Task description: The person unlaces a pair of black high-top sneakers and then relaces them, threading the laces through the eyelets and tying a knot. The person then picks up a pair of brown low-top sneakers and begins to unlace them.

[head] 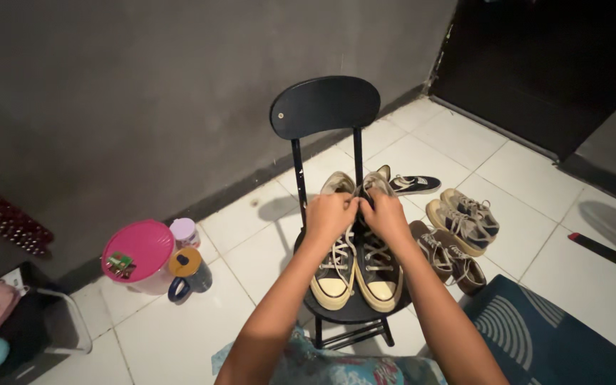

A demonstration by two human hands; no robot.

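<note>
Left hand [330, 214] and right hand [385, 216] meet at the ankle openings of a pair of dark high-top sneakers [356, 267], each pinching the laces. The pair stands side by side on a black chair [326, 107], its cream toes at the seat's near edge. Brown sneakers [449, 258] crowd the chair's right side; bare tiled floor [251, 264] lies to its left.
</note>
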